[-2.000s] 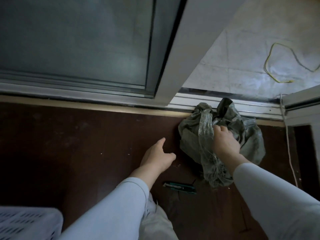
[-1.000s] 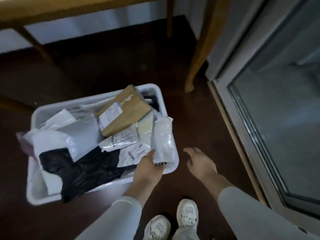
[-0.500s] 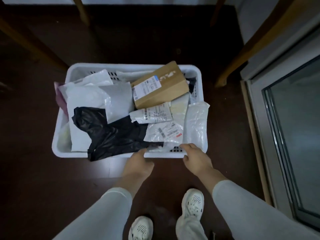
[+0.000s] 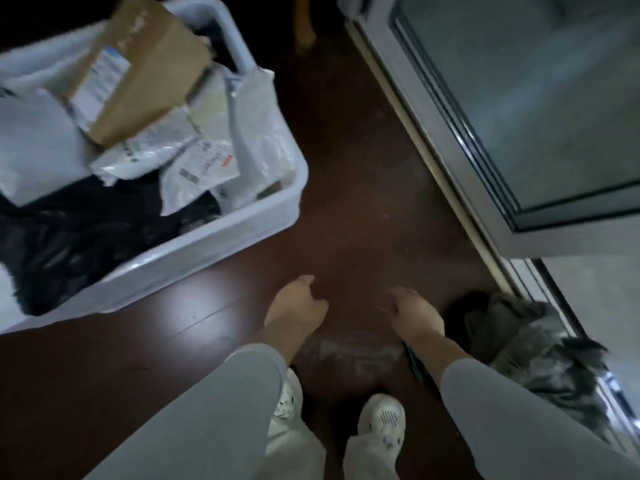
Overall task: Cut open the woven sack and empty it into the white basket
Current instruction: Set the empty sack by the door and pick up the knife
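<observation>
At the dark wood floor's (image 4: pixel 363 220) door-side edge, a crumpled grey woven sack (image 4: pixel 526 341) lies apparently emptied; left hand (image 4: pixel 298 308) and right hand (image 4: pixel 414 313) hover, grips slack and empty, near the full white plastic basket (image 4: pixel 221 233).

Dark wood floor (image 4: pixel 349 174); glass door (image 4: pixel 536 98), metal frame (image 4: pixel 440 133), rt; wooden leg (image 4: pixel 304 29) top ctr; 2 white shoes (image 4: pixel 382 420)

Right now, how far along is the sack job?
Looks nearly done: the white basket is piled with parcels, and the woven sack lies crumpled and slack by the door frame. In hand: nothing; left hand and right hand have no grip on anything. Left: I can't see inside the sack, so confirm it's empty.
</observation>
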Tool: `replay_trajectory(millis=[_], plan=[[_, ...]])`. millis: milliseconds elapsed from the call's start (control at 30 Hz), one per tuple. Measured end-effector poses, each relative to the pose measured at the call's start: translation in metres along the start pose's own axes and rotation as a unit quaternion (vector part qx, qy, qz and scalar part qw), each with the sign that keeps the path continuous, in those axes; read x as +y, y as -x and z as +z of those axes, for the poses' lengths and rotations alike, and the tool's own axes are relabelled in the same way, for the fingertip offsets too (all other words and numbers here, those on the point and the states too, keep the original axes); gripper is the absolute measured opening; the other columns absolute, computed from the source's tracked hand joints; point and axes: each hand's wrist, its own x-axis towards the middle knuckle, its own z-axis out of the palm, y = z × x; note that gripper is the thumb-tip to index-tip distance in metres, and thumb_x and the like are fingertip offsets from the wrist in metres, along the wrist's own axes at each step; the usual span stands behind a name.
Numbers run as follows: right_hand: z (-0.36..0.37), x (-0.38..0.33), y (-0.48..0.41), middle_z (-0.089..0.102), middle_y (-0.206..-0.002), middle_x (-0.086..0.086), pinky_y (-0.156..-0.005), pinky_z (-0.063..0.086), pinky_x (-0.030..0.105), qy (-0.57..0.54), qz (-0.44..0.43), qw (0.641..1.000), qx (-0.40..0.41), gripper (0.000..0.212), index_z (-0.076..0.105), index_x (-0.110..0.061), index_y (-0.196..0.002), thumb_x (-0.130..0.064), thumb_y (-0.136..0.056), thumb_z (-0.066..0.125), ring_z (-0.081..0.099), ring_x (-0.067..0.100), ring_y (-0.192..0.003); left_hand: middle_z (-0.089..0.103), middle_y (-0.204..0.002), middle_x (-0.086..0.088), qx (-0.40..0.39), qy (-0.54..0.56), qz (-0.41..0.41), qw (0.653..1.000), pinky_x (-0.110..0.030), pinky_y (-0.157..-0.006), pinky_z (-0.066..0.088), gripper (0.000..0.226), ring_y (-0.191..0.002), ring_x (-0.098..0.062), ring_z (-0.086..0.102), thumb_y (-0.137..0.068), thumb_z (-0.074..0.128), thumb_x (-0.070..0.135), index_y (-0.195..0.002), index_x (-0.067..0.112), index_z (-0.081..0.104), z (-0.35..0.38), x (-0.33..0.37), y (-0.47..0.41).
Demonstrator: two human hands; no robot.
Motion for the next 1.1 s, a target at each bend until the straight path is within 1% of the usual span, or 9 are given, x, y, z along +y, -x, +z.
replay_trajectory(millis=[133,233,333,467,567,767,867,1000,1100], plan=[[0.040,0.077,0.004,0.059,-0.122,0.009,-0.082,0.050,0.037,-0.039,0.093,0.995,-0.026,0.033,0.052,-0.019,-0.124,-0.023,-0.091,0.051,0.059,0.031,-0.109,0.050,-0.141,-0.002,-0.030,-0.044,0.020,0.998,-0.034,-0.106,0.041,0.058,-0.128,-0.022,0.048,-0.086,0.054,0.027,-0.142,0.023,0.037,0.072,0.013,-0.012],[0.078,0.129,-0.002,0.062,-0.117,0.010,-0.081,0.052,0.037,-0.057,0.135,0.989,-0.035,0.030,0.053,-0.019,-0.121,-0.017,-0.094,0.040,0.061,0.032,-0.104,0.053,-0.138,-0.003,-0.048,-0.074,0.034,0.996,-0.035,-0.104,0.042,0.056,-0.126,-0.022,0.050,-0.087,0.053,0.027,-0.142,0.023,0.038,0.131,0.016,-0.027],[0.120,0.171,-0.014,0.061,-0.117,0.011,-0.080,0.051,0.037,-0.065,0.152,0.985,-0.041,0.032,0.050,-0.018,-0.124,-0.014,-0.095,0.038,0.061,0.032,-0.103,0.054,-0.137,-0.003,-0.065,-0.098,0.036,0.992,-0.033,-0.103,0.042,0.055,-0.125,-0.022,0.051,-0.087,0.053,0.026,-0.140,0.024,0.040,0.189,0.010,-0.046],[0.169,0.209,-0.041,0.062,-0.113,0.013,-0.071,0.046,0.034,-0.055,0.149,0.986,-0.046,0.030,0.051,-0.014,-0.123,-0.013,-0.095,0.041,0.061,0.033,-0.101,0.054,-0.137,-0.001,-0.072,-0.132,0.038,0.988,-0.032,-0.103,0.042,0.054,-0.126,-0.022,0.050,-0.087,0.054,0.025,-0.139,0.025,0.042,0.251,-0.001,-0.076],[0.198,0.222,-0.062,0.062,-0.113,0.013,-0.074,0.049,0.036,-0.061,0.156,0.985,-0.047,0.029,0.051,-0.014,-0.122,-0.012,-0.094,0.045,0.061,0.033,-0.100,0.053,-0.138,-0.002,-0.084,-0.150,0.042,0.984,-0.035,-0.105,0.042,0.054,-0.127,-0.023,0.050,-0.086,0.055,0.023,-0.138,0.024,0.043,0.284,-0.011,-0.096],[0.242,0.225,-0.097,0.047,-0.130,0.013,-0.082,0.049,0.043,-0.078,0.179,0.981,-0.024,0.042,0.040,-0.010,-0.130,-0.024,-0.092,0.054,0.052,0.032,-0.116,0.054,-0.138,0.000,-0.083,-0.185,0.048,0.978,-0.034,-0.104,0.042,0.053,-0.127,-0.023,0.050,-0.086,0.055,0.025,-0.138,0.026,0.043,0.317,-0.023,-0.130],[0.253,0.224,-0.109,0.044,-0.129,0.014,-0.086,0.048,0.044,-0.056,0.199,0.978,-0.006,0.050,0.038,-0.008,-0.126,-0.026,-0.086,0.063,0.048,0.033,-0.119,0.055,-0.137,0.000,-0.080,-0.193,0.052,0.977,-0.033,-0.104,0.043,0.052,-0.126,-0.023,0.050,-0.087,0.054,0.026,-0.138,0.027,0.043,0.320,-0.028,-0.142],[0.261,0.219,-0.121,0.046,-0.126,0.015,-0.082,0.049,0.045,-0.047,0.217,0.975,0.000,0.040,0.040,-0.007,-0.120,-0.014,-0.087,0.061,0.049,0.034,-0.117,0.055,-0.136,0.000,-0.081,-0.192,0.052,0.977,-0.036,-0.103,0.044,0.051,-0.125,-0.022,0.052,-0.087,0.054,0.025,-0.138,0.026,0.043,0.314,-0.037,-0.150],[0.256,0.210,-0.119,0.044,-0.126,0.017,-0.082,0.049,0.044,-0.082,0.202,0.976,-0.018,0.040,0.041,-0.005,-0.121,-0.017,-0.087,0.059,0.051,0.037,-0.114,0.053,-0.138,0.000,-0.079,-0.189,0.049,0.978,-0.036,-0.104,0.043,0.051,-0.126,-0.022,0.051,-0.088,0.053,0.025,-0.138,0.025,0.042,0.300,-0.042,-0.149]])
